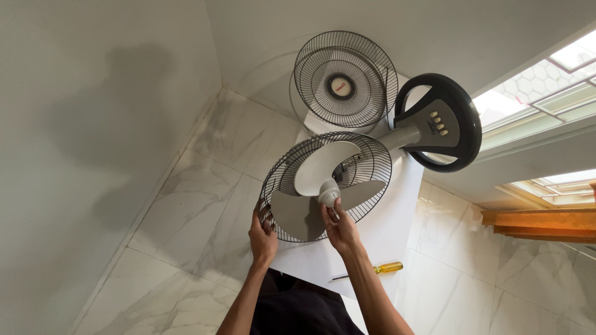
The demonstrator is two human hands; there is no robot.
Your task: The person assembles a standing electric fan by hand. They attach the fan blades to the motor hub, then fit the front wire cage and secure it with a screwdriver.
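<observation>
A desk fan lies on its back on a white sheet (391,217). Its rear wire grille (372,155) holds three grey blades (298,214) around a pale hub cap (328,192). My right hand (340,228) pinches the hub cap with its fingertips. My left hand (262,239) grips the near left rim of the rear grille, beside one blade. The fan's round black base (442,123) with its grey button panel points to the right. The detached front grille (343,77) leans against the wall behind the fan.
A screwdriver with a yellow handle (387,268) lies on the white sheet near my right forearm. White walls close in on the left and behind. The floor is pale marble tile (180,205). A wooden ledge (546,223) and a window are at the right.
</observation>
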